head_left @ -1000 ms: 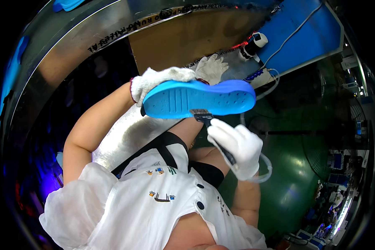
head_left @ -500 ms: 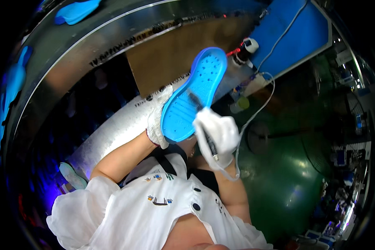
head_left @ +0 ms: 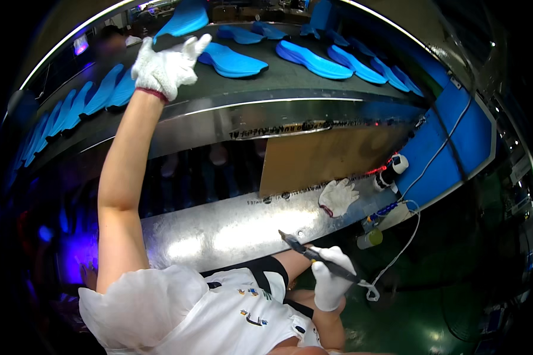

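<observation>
"Head camera first: what's the biggest thing from where you stand?"

"That dark belt curving across the top, with the blue panel off to the right. Nearer the person come the shiny metal ledge and a brown board behind it."

"And the soles?"

"Blue soles lie in rows along the belt. One sole sits just right of the outstretched left hand, another just beyond it."

"Is that hand gripping anything?"

"Its gloved fingers look spread, with nothing visibly in them. Whether they touch a sole, I can't tell. The right hand, low by the lap, is clasped round a slim dark brush, tip clear of everything. (Someone's loose glove lies on the ledge, too.)"

"Which step is this, then?"

"Handling a sole at the belt, I'd judge; setting down or picking up, I can't say. Next calls for careful fingers at one sole's rim, neighbours undisturbed, and the brush held off until a sole is close."
</observation>
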`<state>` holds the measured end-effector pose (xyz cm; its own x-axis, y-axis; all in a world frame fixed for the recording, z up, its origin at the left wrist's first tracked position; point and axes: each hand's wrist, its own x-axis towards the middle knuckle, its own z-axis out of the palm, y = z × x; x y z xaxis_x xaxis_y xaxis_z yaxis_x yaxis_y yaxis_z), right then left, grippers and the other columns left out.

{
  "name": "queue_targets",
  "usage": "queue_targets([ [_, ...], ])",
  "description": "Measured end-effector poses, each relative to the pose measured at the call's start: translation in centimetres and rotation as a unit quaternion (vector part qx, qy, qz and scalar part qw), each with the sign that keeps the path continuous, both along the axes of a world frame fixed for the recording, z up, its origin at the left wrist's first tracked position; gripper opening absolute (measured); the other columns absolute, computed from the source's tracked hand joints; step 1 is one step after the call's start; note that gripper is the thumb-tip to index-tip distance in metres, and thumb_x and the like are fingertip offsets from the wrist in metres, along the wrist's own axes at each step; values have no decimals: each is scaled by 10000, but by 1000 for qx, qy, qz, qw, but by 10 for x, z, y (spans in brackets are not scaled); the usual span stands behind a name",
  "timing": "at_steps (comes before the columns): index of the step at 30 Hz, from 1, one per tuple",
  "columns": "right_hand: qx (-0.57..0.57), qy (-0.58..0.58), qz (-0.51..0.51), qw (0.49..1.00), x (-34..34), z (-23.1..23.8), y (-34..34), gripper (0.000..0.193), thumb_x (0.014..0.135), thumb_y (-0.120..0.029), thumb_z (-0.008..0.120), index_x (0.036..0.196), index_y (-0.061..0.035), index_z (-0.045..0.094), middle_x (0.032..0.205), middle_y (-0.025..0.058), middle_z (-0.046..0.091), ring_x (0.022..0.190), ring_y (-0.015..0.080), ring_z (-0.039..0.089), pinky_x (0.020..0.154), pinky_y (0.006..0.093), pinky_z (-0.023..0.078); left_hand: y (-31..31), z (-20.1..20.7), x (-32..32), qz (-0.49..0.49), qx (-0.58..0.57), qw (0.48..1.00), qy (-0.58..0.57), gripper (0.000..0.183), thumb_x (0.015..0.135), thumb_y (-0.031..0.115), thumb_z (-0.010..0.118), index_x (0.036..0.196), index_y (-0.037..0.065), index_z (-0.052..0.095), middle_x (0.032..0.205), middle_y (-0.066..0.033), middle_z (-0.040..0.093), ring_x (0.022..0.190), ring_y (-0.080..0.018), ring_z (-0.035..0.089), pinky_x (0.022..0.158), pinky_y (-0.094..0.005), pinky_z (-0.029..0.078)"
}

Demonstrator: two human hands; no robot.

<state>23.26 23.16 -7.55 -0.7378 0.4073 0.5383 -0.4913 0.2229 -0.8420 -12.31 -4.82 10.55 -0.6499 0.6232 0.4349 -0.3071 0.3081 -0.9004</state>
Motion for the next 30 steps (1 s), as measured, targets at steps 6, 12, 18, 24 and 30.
queue_targets([
  [6,-48,-38,-6,998,11,-14,7,196,799,25,712,991,47,677,893,116,689,755,162,630,677,267,493,-59,8,56,-267,590,720,-251,478,847,247,624,1296,83,615,1340,-167,594,1214,-308,594,989,-392,482],
  [12,-102,-72,-13,992,8,-28,6,226,894,-81,705,1070,50,652,940,100,693,664,99,624,612,215,510,-98,-15,73,-39,621,761,-183,287,884,196,591,1116,37,651,1128,-178,673,1102,-386,616,935,-434,494],
  [18,-140,-95,-139,976,9,-39,18,235,924,-53,666,1127,50,604,907,134,697,595,93,616,554,198,512,8,-87,130,-479,750,366,-272,147,877,48,703,1014,3,677,1085,-128,670,909,-278,667,782,-329,528],
  [24,-229,-131,-213,941,12,-59,20,241,887,-15,665,1120,26,618,917,109,691,628,91,614,538,192,503,43,-235,214,-495,588,372,-521,277,755,20,776,1018,48,695,1104,-177,683,1101,-364,630,973,-455,497],
  [30,-241,-194,-259,915,6,-104,36,202,890,-78,705,1067,11,665,799,31,638,600,67,556,511,200,449,120,-347,230,-393,587,241,-666,263,706,94,847,867,56,643,1369,-254,482,1274,-412,484,1061,-484,419],
])
